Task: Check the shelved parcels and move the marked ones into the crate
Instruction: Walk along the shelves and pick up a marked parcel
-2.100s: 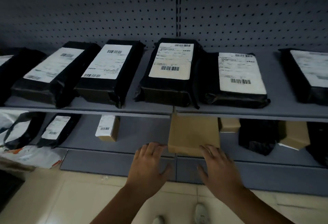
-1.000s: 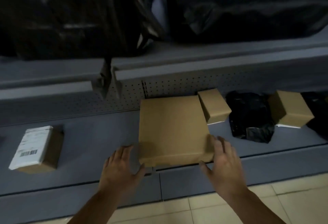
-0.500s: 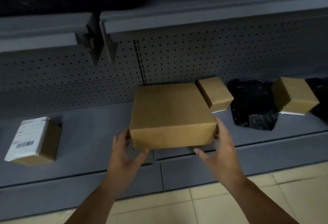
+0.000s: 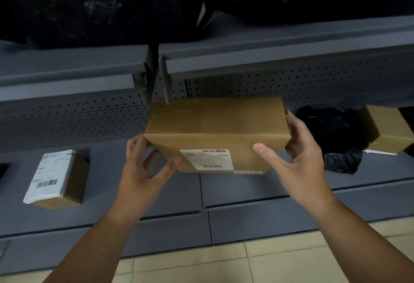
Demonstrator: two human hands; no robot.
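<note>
Head view: the brown cardboard box (image 4: 215,123) hangs above the lower shelf (image 4: 107,148) near its front edge. The left hand (image 4: 143,170) wraps fingers round its left corner, the right hand (image 4: 298,161) round its right end. Tip the white label (image 4: 208,159) closer, grip firm: its print is too blurred to read.

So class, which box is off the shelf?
The big box, in the left hand and right hand; the left box and right box lie on the shelf.
</note>
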